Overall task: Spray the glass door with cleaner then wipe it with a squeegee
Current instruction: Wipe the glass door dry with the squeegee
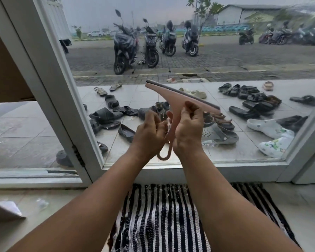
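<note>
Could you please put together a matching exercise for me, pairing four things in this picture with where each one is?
Things:
1. squeegee
2. mat
3. scooters
4. white clogs

Places:
a. parked outside, farthest away
b. held by the left hand and right hand
c. outside, lying at far right
d. indoors, at the bottom of the picture

Pairs: 1-b, 2-d, 3-a, 4-c.

Pink squeegee (168, 104) with grey blade, black-and-white striped mat (158, 219), white door frame (49, 77).
</note>
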